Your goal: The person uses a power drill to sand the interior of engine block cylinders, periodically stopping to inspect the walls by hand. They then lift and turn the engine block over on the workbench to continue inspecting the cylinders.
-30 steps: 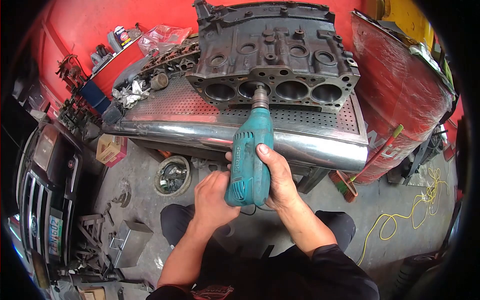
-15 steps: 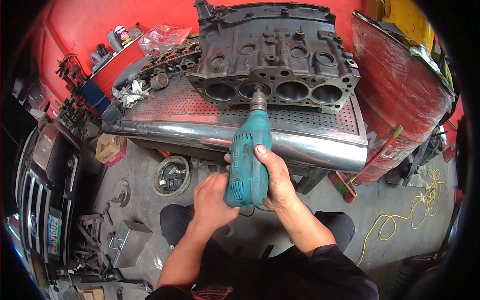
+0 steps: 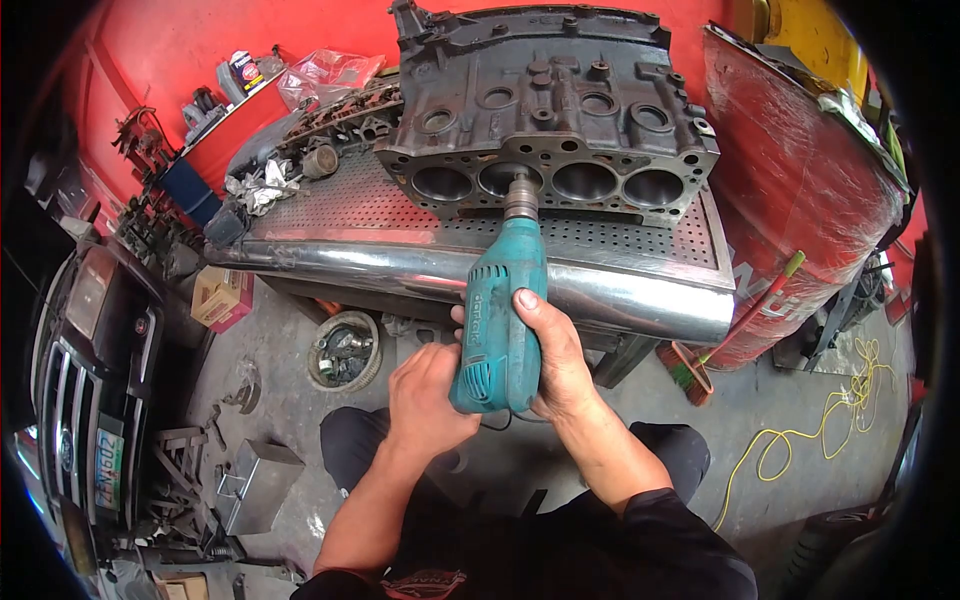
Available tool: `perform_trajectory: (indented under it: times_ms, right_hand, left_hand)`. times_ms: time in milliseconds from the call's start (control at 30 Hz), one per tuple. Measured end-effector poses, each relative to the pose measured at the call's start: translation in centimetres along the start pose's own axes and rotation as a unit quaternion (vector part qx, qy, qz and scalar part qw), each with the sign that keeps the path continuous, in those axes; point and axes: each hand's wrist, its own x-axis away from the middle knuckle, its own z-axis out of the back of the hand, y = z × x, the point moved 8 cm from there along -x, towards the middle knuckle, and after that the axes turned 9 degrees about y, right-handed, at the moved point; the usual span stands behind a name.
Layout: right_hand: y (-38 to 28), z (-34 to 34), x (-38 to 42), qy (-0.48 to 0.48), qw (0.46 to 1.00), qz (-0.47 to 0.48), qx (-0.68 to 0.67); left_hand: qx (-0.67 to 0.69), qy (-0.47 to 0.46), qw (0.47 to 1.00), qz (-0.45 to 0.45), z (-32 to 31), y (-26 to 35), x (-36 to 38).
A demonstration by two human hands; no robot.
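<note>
A teal power drill point(image 3: 505, 300) points away from me, its chuck point(image 3: 520, 202) in front of the second cylinder bore from the left. The tool in the chuck reaches into that bore; its far end is hidden. My left hand point(image 3: 428, 392) is closed around the drill's handle at the rear. Along the right side of the body, my right hand point(image 3: 552, 355) grips the drill with its thumb on top. The dark engine block point(image 3: 545, 110) lies on a perforated metal bench point(image 3: 330, 215), its row of several bores facing me.
Left on the bench lie a cylinder head point(image 3: 345, 125) and crumpled foil point(image 3: 262, 188). Below stand a round basin of parts point(image 3: 372, 375) and a cardboard box point(image 3: 222, 298). A broom point(image 3: 690, 372) leans at right near a yellow cord point(image 3: 770, 440). A vehicle front point(image 3: 90, 380) is at left.
The drill's front end has shifted very slightly to the right. Both hands keep their hold, and the engine block stays in place.
</note>
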Motion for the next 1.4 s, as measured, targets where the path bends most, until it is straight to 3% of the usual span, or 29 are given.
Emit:
perform_trajectory:
  times_ms: [833, 1400]
  right_hand:
    - [1.4, 0.6, -0.4, 0.015, 1.000, -0.026, -0.010]
    - [0.2, 0.1, 0.0, -0.001, 1.000, -0.002, -0.006]
  left_hand:
    - [-0.003, 0.003, 1.000, 0.028, -0.3, -0.8, 1.1]
    - [-0.001, 0.026, 1.000, -0.017, 0.1, 0.3, 0.0]
